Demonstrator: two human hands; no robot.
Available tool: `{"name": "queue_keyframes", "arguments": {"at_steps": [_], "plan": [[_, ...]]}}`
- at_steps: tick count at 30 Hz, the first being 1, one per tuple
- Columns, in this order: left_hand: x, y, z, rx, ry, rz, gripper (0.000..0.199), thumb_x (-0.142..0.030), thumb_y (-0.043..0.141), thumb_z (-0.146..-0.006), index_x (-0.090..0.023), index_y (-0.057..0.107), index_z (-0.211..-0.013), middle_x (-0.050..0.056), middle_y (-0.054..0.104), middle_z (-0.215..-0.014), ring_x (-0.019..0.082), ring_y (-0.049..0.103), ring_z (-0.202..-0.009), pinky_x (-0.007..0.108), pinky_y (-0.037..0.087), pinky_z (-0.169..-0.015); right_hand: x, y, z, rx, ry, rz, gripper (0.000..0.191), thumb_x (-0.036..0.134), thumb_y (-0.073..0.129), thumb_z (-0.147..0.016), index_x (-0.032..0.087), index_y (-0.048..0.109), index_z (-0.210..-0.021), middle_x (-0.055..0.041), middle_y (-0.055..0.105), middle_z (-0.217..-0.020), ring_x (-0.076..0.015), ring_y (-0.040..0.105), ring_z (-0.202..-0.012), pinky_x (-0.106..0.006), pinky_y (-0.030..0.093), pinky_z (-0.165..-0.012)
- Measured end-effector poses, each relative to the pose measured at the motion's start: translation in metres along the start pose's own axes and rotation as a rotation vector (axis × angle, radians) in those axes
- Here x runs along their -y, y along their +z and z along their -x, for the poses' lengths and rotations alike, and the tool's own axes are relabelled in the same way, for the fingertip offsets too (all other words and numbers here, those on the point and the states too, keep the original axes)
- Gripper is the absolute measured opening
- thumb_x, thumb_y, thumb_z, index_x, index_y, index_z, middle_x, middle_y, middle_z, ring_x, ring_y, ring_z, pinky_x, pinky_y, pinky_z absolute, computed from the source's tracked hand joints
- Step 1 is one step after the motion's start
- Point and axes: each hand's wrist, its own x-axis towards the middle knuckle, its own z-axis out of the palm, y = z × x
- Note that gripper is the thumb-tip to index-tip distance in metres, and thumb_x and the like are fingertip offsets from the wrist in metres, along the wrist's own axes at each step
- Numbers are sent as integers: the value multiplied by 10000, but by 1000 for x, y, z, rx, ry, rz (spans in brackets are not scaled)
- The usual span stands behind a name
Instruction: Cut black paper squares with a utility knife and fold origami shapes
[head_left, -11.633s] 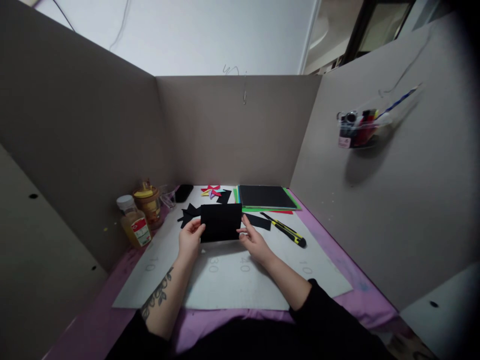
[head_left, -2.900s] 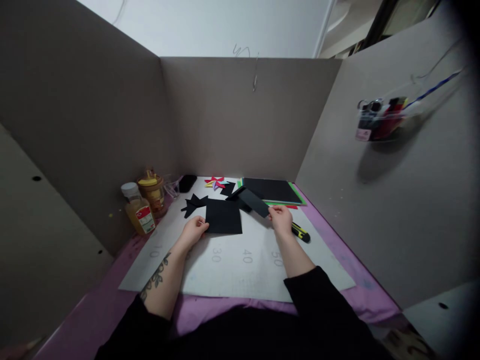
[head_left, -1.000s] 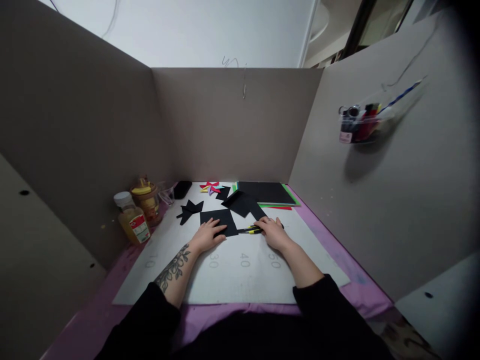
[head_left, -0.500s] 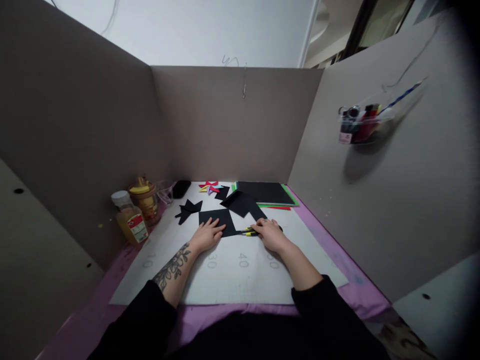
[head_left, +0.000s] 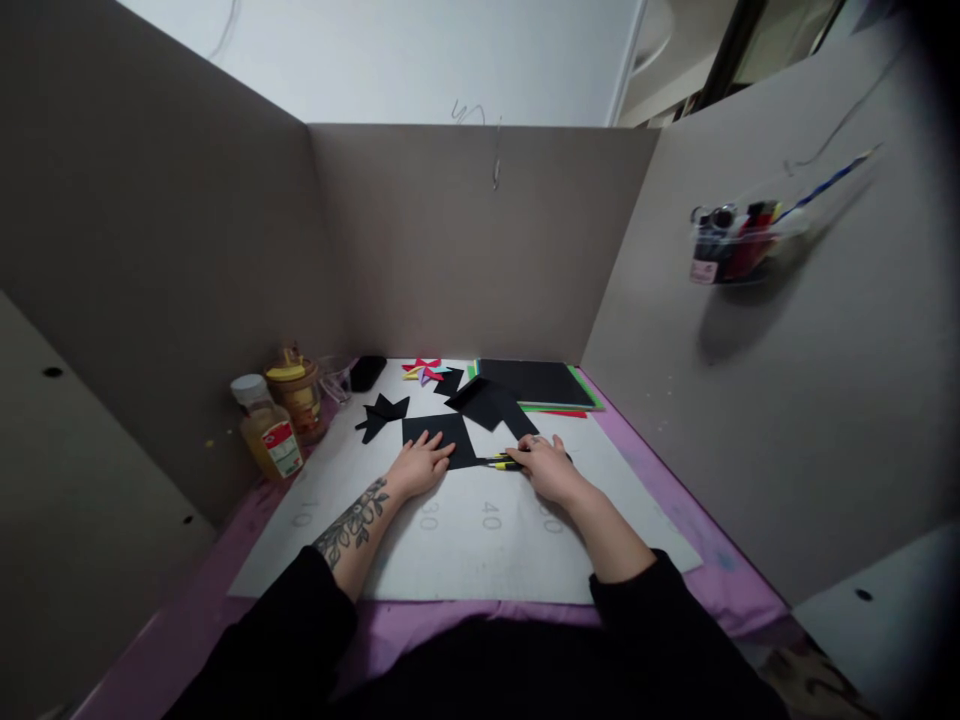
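My left hand (head_left: 421, 465) lies with spread fingers on a black paper square (head_left: 459, 430). To its right, my right hand (head_left: 546, 466) is over black and yellow scissors (head_left: 504, 461), fingers bent around the handle end; whether they grip it is hard to tell. The blades point left, toward the square's lower right corner. Just beyond my right hand, a black paper strip (head_left: 517, 415) extends from a folded black sheet (head_left: 482, 402). A black cut shape (head_left: 381, 413) lies left of the square.
At the back right is a paper stack (head_left: 536, 383). Small coloured pieces (head_left: 426, 371) and a black phone-like object (head_left: 368, 373) lie at the back. On the left stand a glue bottle (head_left: 271, 440), a jar (head_left: 298, 395) and a clear cup (head_left: 335, 380). A bin (head_left: 739, 245) hangs on the right panel.
The whole view has shifted slightly. My right hand's fingers have changed pose a little near the scissors. My left hand stays on the black square.
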Motion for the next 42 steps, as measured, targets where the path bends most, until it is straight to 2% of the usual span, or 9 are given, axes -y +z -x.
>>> {"name": "queue_keyframes", "arguments": {"at_steps": [6, 11, 14, 18, 26, 32, 42], "plan": [[-1, -1, 1, 8, -3, 7, 496, -440, 211, -929, -353, 347, -1398, 21, 235, -1518, 326, 146, -1389, 544, 207, -1059, -9, -3, 6, 17, 16, -2, 468, 84, 448, -800, 320, 583, -1182, -74, 527, -1118, -243, 460, -1015, -530, 142, -973], [-1, 0, 1, 11, -7, 8, 493, -434, 217, -928, -355, 351, -1396, 23, 231, -1519, 325, 140, -1391, 542, 204, -1061, -11, -7, 6, 31, 1, 14, 444, 110, 471, -802, 294, 597, -1185, -83, 538, -1100, -225, 476, -970, -361, 287, -873], [0, 0, 0, 10, -5, 5, 499, -443, 212, -928, -349, 349, -1398, 25, 229, -1520, 325, 143, -1390, 542, 207, -1060, -5, -9, 2, 25, -24, 26, 430, 119, 480, -801, 291, 606, -1175, -82, 546, -1076, -221, 485, -944, -317, 313, -806], [1, 1, -1, 1, -1, -8, 498, -445, 211, -927, -355, 351, -1396, 27, 239, -1516, 331, 154, -1387, 548, 221, -1052, 0, -11, 1, 30, -36, 16, 439, 119, 482, -798, 290, 602, -1184, -82, 549, -1087, -221, 495, -936, -306, 323, -786], [0, 0, 0, -5, 11, -21, 498, -439, 213, -928, -349, 348, -1399, 30, 243, -1515, 322, 162, -1387, 540, 224, -1054, -5, -15, 6, 40, -43, -12, 452, 112, 499, -771, 291, 616, -1168, -74, 558, -1091, -218, 507, -917, -297, 342, -784], [-2, -3, 1, 17, -4, -7, 499, -435, 216, -927, -345, 347, -1400, 33, 230, -1519, 331, 147, -1388, 544, 211, -1057, 0, -11, -1, 55, -53, -9, 451, 131, 482, -793, 297, 601, -1195, -84, 551, -1108, -219, 513, -897, -309, 339, -784], [-3, -2, 0, 30, -4, -4, 501, -438, 211, -927, -351, 335, -1404, 25, 218, -1522, 319, 135, -1393, 540, 212, -1058, 4, -18, 4, 88, -54, -4, 446, 137, 507, -787, 298, 595, -1194, -84, 550, -1083, -222, 503, -914, -298, 327, -774]]}}
